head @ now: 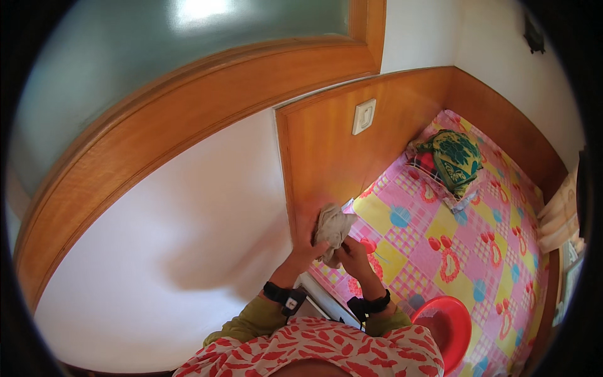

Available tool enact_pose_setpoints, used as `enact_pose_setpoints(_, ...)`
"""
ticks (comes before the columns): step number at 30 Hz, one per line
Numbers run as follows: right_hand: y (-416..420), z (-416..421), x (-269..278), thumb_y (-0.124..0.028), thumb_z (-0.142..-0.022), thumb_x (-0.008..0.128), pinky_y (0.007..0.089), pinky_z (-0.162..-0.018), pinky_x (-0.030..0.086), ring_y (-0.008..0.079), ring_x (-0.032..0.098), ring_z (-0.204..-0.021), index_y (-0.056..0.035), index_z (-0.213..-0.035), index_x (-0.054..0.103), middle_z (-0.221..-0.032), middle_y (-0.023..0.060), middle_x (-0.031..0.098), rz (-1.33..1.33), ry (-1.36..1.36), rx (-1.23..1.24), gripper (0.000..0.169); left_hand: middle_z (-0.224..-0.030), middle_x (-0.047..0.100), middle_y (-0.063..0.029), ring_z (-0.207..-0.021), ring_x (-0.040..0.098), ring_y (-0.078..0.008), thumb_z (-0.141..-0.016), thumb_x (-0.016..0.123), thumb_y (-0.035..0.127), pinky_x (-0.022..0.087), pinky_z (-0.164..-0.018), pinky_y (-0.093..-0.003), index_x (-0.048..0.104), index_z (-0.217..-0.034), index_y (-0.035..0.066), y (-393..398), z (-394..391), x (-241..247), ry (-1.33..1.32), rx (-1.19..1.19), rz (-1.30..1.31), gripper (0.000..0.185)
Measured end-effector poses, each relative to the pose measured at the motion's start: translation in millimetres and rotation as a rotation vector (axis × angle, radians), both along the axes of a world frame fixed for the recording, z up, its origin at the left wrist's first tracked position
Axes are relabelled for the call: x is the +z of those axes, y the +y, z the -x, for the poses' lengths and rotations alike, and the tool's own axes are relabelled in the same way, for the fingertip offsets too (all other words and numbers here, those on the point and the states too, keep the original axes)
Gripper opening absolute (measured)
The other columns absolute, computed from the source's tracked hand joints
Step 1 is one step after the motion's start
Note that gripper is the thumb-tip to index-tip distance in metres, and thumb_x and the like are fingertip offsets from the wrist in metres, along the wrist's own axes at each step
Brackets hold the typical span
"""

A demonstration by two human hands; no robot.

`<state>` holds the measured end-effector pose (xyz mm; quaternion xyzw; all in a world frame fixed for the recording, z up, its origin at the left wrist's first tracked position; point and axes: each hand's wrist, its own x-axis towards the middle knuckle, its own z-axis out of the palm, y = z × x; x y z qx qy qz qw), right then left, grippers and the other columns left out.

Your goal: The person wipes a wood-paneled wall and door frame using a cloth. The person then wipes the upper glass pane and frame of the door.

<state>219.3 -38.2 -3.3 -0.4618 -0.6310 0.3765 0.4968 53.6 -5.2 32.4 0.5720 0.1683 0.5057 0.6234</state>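
Observation:
A crumpled grey-beige cloth (333, 227) is bunched up between my two hands, in front of the wood panelling. My left hand (308, 252) grips it from the left, thumb across its lower part and the other fingers partly hidden behind it. On the cloth's lower right edge, my right hand (354, 258) pinches the fabric with bent fingers. Both wrists carry black straps, the left one with a small device (292, 301) on it.
The wood panel (325, 155) bears a white light switch (364, 116). To the right spreads a bed with a patterned pink-and-yellow sheet (419, 249). Folded bedding with a green-and-yellow cloth (454, 158) lies at its far end. A red plastic basin (459, 330) stands near my right elbow.

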Motion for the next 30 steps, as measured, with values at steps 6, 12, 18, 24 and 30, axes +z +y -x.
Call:
enact_pose_setpoints(6, 5, -7, 18, 0.003, -0.087, 0.053, 0.0290, -0.077, 0.050, 0.0144, 0.060, -0.088, 0.0007, -0.112, 0.059, -0.103, 0.0099, 0.061, -0.288, 0.005, -0.085, 0.025, -0.142, 0.038, -0.0119, -0.129, 0.040, -0.0237, -0.083, 0.067, 0.009, 0.034, -0.107, -0.0384, 0.020, -0.147, 0.008, -12, 9, 15, -0.102, -0.068, 0.239, 0.079)
enact_pose_setpoints(12, 1, -1, 5, 0.000, -0.091, 0.050, 0.0323, -0.092, 0.044, 0.0154, 0.053, -0.108, 0.0002, -0.123, 0.053, -0.113, 0.0063, 0.060, 0.017, 0.498, -0.010, 0.032, -0.140, 0.040, -0.0105, -0.129, 0.041, -0.0240, -0.077, 0.069, -0.001, 0.034, -0.108, -0.0387, 0.026, -0.144, 0.006, -18, -4, 16, -0.218, 0.073, 0.075, 0.079)
enact_pose_setpoints(18, -19, 1, 34, -0.011, -0.092, 0.056, 0.0303, -0.091, 0.046, 0.0158, 0.056, -0.103, 0.0014, -0.129, 0.047, -0.113, 0.0048, 0.061, -0.049, 0.464, 0.141, 0.040, -0.135, 0.045, -0.0098, -0.124, 0.046, -0.0223, -0.078, 0.067, -0.004, 0.037, -0.105, -0.0369, 0.032, -0.140, 0.003, -22, -4, 12, -0.063, 0.079, -0.018, 0.072)
enact_pose_setpoints(24, -20, -20, 47, -0.009, -0.089, 0.060, 0.0304, -0.087, 0.048, 0.0137, 0.057, -0.101, 0.0021, -0.122, 0.053, -0.111, 0.0052, 0.062, -0.003, 0.110, 0.197, 0.036, -0.128, 0.051, -0.0097, -0.118, 0.050, -0.0188, -0.083, 0.063, -0.003, 0.041, -0.100, -0.0332, 0.040, -0.136, 0.001, -25, 7, 20, -0.036, 0.040, 0.070, 0.057)
enact_pose_setpoints(30, -9, -37, 38, -0.004, -0.092, 0.055, 0.0284, -0.086, 0.048, 0.0116, 0.057, -0.098, 0.0022, -0.125, 0.053, -0.110, 0.0029, 0.062, -0.008, 0.342, 0.153, 0.033, -0.122, 0.056, -0.0095, -0.113, 0.053, -0.0184, -0.085, 0.057, -0.005, 0.041, -0.099, -0.0320, 0.048, -0.127, 0.002, -24, 11, 25, -0.115, 0.192, 0.044, 0.043)
